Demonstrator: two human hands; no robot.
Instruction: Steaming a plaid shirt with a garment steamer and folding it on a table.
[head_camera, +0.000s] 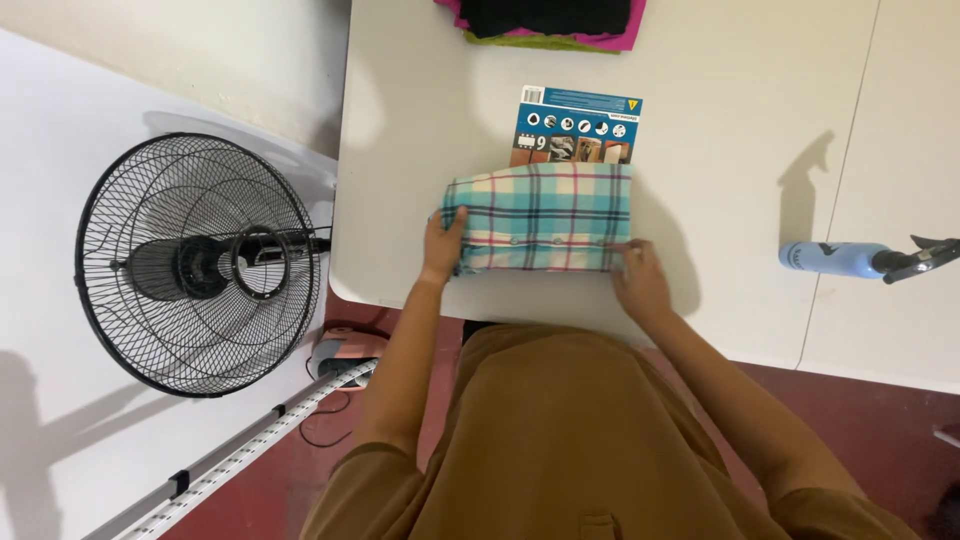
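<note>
Left grip (443, 243) and right grip (640, 275) are clamping the folded plaid shirt (540, 217) at nine and three o'clock; a blue rectangular card (577, 125) is lying at twelve on the desk (730, 130).

bare table (740, 150) right of the plaid shirt (540, 215), blue card (578, 125) touching behind, spray bottle (850, 259) far right
</note>
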